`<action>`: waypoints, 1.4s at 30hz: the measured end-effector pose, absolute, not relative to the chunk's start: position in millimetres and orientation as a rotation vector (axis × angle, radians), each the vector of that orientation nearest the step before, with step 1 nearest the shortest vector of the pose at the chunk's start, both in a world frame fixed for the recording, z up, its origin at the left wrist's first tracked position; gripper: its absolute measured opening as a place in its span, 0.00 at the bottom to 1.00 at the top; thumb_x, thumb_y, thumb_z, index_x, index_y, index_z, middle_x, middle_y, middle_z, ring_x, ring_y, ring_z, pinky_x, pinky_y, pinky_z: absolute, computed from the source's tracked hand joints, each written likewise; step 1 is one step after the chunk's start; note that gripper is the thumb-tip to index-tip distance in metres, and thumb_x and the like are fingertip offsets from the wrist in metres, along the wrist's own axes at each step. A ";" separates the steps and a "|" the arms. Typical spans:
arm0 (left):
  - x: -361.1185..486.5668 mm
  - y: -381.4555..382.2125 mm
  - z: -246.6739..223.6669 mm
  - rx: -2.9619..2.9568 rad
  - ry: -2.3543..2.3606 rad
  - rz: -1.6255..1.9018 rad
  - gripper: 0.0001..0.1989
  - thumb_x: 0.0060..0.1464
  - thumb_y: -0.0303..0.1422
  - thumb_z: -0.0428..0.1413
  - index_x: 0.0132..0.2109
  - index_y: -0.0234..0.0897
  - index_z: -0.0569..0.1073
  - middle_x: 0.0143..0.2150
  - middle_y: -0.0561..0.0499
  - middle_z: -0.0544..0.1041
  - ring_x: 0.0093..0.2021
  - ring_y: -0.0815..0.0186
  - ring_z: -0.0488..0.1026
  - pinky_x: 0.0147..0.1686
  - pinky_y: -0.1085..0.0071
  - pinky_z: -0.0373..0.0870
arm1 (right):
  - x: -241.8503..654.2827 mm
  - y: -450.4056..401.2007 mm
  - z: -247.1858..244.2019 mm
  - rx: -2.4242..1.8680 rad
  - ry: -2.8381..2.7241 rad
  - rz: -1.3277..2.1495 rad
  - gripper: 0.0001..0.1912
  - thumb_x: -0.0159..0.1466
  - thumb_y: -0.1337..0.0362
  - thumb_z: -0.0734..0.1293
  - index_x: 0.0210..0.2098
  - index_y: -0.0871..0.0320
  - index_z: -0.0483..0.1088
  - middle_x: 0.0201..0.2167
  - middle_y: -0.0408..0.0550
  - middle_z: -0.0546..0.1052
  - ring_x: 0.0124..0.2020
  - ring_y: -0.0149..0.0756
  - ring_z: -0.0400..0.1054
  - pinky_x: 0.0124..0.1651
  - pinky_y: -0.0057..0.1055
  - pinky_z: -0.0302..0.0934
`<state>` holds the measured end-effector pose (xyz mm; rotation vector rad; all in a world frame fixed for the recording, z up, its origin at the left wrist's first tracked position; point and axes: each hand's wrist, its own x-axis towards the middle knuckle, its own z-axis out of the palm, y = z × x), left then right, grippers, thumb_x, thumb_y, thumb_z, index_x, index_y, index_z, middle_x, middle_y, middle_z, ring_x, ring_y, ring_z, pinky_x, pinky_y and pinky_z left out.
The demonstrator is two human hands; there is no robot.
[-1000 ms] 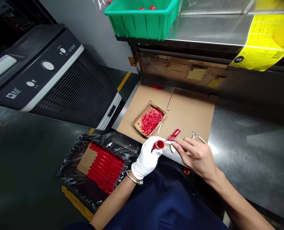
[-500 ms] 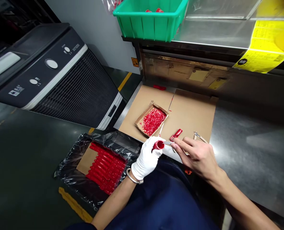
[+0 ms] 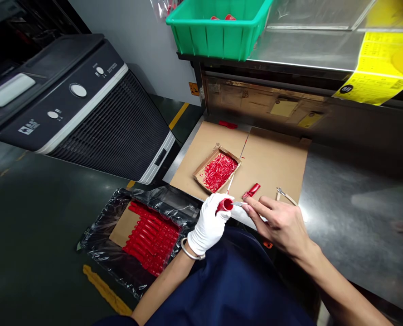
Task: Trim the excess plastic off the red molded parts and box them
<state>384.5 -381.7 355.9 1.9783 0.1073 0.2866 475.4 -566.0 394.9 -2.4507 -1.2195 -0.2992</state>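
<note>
My left hand [image 3: 208,226], in a white glove, is closed around a red tubular plastic part [image 3: 225,205] whose round open end faces right. My bare right hand [image 3: 283,222] pinches a small knife [image 3: 238,203]; its slim metal blade meets the rim of that opening, and its handle is hidden in my fingers. Just beyond my right fingertips, another red plastic part [image 3: 252,190] lies on the cardboard sheet [image 3: 272,156]. A pair of nippers [image 3: 284,195] with light handles rests past my right knuckles, partly covered by the hand.
A shallow cardboard box [image 3: 206,164] holds red scraps. At lower left, a black-lined crate [image 3: 101,226] contains rows of red parts. A green bin [image 3: 215,38] stands on the shelf above. A large dark air cooler [image 3: 109,122] is at left. Something blurred shows at the right edge.
The view has shifted slightly. Both hands keep their hold, with the blade still at the red part's rim. A blurred shape now appears at the right edge.
</note>
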 end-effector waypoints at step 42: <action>384.2 -382.0 352.0 2.331 0.082 0.559 0.22 0.67 0.35 0.46 0.65 0.38 0.62 0.55 0.39 0.74 0.54 0.57 0.72 0.53 0.59 0.68 | 479.1 -531.9 386.8 -1.458 -0.260 1.042 0.23 0.61 0.42 0.65 0.31 0.58 0.67 0.17 0.34 0.54 0.19 0.25 0.44 0.22 0.28 0.39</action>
